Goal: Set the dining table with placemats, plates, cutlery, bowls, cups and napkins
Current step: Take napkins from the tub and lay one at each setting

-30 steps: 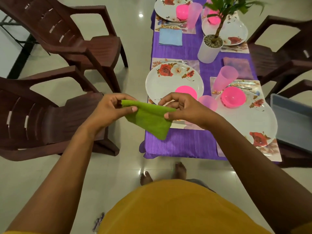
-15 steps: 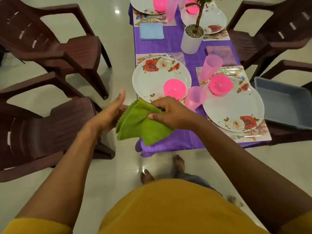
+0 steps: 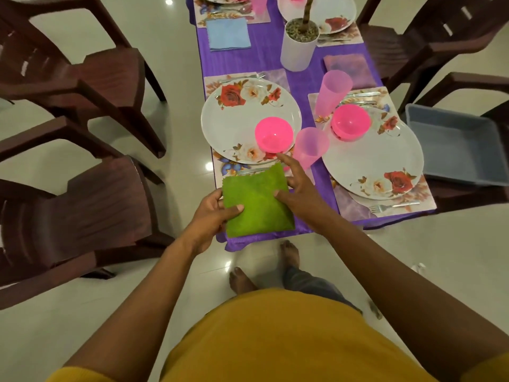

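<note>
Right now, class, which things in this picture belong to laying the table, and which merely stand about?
Belong to the job:
green napkin, held by left hand and right hand
near plate
pink bowl
pink cup
fork
blue napkin

Merely about:
plant pot
grey tub
brown chairs

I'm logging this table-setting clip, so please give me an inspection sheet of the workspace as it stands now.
Surface: purple tablecloth over the table.
Job's things: folded green napkin at the near edge; floral plate carrying a pink bowl; pink cup beside it; blue napkin further up.
Clutter: white plant pot mid-table.
Grippers: left hand grips the napkin's left edge; right hand rests its fingers on the right edge.
Cables: nothing seen.
Surroundings: brown chair at left; grey tray at right.
</note>
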Tool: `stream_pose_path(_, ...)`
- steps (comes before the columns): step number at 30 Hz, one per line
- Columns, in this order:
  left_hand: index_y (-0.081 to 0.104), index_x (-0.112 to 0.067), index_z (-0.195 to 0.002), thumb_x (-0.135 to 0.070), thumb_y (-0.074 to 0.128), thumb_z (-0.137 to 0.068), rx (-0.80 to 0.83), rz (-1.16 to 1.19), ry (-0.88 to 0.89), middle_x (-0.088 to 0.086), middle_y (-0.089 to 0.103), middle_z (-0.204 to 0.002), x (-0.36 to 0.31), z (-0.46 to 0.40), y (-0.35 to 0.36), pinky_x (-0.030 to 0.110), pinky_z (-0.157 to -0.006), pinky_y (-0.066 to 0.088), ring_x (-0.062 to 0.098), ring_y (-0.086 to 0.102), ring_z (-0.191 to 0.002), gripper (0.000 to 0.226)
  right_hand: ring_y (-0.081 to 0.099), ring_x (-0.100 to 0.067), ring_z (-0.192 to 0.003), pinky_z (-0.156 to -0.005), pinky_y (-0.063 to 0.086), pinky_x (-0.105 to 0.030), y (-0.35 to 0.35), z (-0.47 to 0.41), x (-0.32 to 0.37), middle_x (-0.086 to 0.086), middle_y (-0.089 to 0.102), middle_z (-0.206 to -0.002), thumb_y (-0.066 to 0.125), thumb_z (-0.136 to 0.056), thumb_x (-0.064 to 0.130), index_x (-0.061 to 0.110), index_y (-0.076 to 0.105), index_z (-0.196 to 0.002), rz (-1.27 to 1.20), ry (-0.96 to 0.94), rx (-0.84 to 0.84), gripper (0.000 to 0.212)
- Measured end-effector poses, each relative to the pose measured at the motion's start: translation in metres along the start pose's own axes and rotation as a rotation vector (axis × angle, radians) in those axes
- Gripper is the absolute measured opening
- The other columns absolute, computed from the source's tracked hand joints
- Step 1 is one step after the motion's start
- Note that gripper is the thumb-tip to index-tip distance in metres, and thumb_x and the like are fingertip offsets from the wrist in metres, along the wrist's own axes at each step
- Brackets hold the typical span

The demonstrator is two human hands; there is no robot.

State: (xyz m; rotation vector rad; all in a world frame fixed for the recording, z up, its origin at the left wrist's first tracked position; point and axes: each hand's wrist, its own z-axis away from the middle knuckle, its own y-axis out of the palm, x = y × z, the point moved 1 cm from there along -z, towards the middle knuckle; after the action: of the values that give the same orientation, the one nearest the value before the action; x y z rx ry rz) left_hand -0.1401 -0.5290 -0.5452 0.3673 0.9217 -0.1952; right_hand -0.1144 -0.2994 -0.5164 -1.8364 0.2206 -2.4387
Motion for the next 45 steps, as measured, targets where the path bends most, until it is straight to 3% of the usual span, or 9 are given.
stream_pose_path(4, 0.041, -0.028, -0.153, 0.001, 0.078, -0.088, -0.083, -0.096, 0.011, 0.001, 0.066, -0.138, 0.020, -0.003, 0.005, 0.043, -0.082, 0.065, 0.026, 0.064, -0.126, 0.080, 0.050, -0.017, -0.135, -0.106, 0.047, -0.030, -0.011, 0.005, -0.025, 0.002, 0.052, -0.148, 0.055, -0.089, -0.012, 0.021, 0.059, -0.143, 0.117, 0.153, 0.010, 0.064)
stream_pose_path(9, 0.033, -0.052, -0.154, 0.001, 0.077, -0.089, -0.100, -0.345, 0.149, -0.004, 0.043, -0.156, 0.039, -0.006, 0.014, 0.052, -0.099, 0.059, 0.022, 0.049, -0.140, 0.095, 0.058, -0.026, -0.123, -0.097, 0.053, -0.036, -0.019, 0.005, -0.050, -0.002, 0.044, -0.156, 0.059, -0.088, -0.007, 0.029, 0.044, -0.154, 0.265, 0.233, 0.095, 0.077)
stream_pose_path(13, 0.043, -0.040, -0.155, -0.005, 0.079, -0.088, -0.174, -0.632, 0.178, -0.013, 0.043, -0.149, 0.047, -0.011, 0.023, 0.050, -0.109, 0.051, 0.022, 0.044, -0.141, 0.083, 0.050, -0.029, -0.132, -0.102, 0.042, -0.031, -0.021, 0.004, -0.062, -0.007, 0.037, -0.161, 0.059, -0.089, 0.001, 0.022, 0.030, -0.161, 0.501, 0.134, 0.185, 0.081)
stream_pose_path(16, 0.038, -0.033, -0.159, -0.012, 0.081, -0.088, -0.202, -0.830, 0.155, -0.003, 0.041, -0.158, 0.050, -0.012, 0.030, 0.043, -0.108, 0.050, 0.024, 0.044, -0.142, 0.086, 0.042, -0.030, -0.143, -0.108, 0.043, -0.039, -0.021, 0.003, -0.070, -0.007, 0.029, -0.167, 0.058, -0.088, 0.008, 0.020, 0.023, -0.163, 0.639, 0.054, 0.226, 0.084)
stream_pose_path(25, 0.034, -0.026, -0.161, -0.028, 0.080, -0.089, -0.248, -1.138, 0.100, 0.003, 0.023, -0.166, 0.046, -0.017, 0.037, 0.042, -0.095, 0.055, 0.034, 0.056, -0.127, 0.085, 0.061, -0.036, -0.108, -0.076, 0.056, -0.043, -0.020, -0.007, -0.084, -0.006, 0.018, -0.167, 0.064, -0.090, 0.016, 0.020, 0.024, -0.162, 0.854, -0.009, 0.235, 0.082)
stream_pose_path(28, 0.035, -0.025, -0.159, -0.033, 0.082, -0.087, -0.282, -1.162, 0.079, 0.004, 0.019, -0.162, 0.044, -0.017, 0.037, 0.044, -0.095, 0.058, 0.037, 0.057, -0.125, 0.087, 0.058, -0.037, -0.114, -0.077, 0.057, -0.042, -0.017, -0.004, -0.084, -0.010, 0.016, -0.163, 0.067, -0.088, 0.019, 0.020, 0.031, -0.158, 0.900, -0.005, 0.176, 0.078)
stream_pose_path(31, 0.037, -0.023, -0.158, -0.037, 0.085, -0.082, -0.329, -1.158, 0.080, 0.002, 0.017, -0.159, 0.040, -0.016, 0.035, 0.044, -0.097, 0.058, 0.037, 0.054, -0.127, 0.090, 0.047, -0.035, -0.129, -0.078, 0.057, -0.041, -0.016, -0.002, -0.077, -0.012, 0.027, -0.157, 0.070, -0.086, 0.019, 0.019, 0.047, -0.146, 0.909, -0.043, 0.025, 0.064)
stream_pose_path(34, 0.041, -0.022, -0.155, -0.039, 0.083, -0.081, -0.336, -1.194, 0.147, 0.001, 0.022, -0.158, 0.032, -0.015, 0.035, 0.047, -0.093, 0.059, 0.037, 0.055, -0.126, 0.087, 0.057, -0.029, -0.111, -0.072, 0.058, -0.039, -0.012, -0.007, -0.070, -0.012, 0.053, -0.130, 0.070, -0.088, 0.015, 0.014, 0.066, -0.126, 0.873, -0.186, -0.135, 0.038)
stream_pose_path(45, 0.032, -0.020, -0.162, -0.037, 0.083, -0.083, -0.183, -1.328, 0.118, -0.003, 0.028, -0.166, 0.030, -0.020, 0.037, 0.043, -0.102, 0.051, 0.029, 0.049, -0.136, 0.096, 0.063, -0.022, -0.097, -0.071, 0.054, -0.040, 0.007, -0.031, -0.071, 0.000, 0.066, -0.107, 0.068, -0.093, 0.026, 0.021, 0.074, -0.108, 0.828, -0.144, -0.023, 0.016)
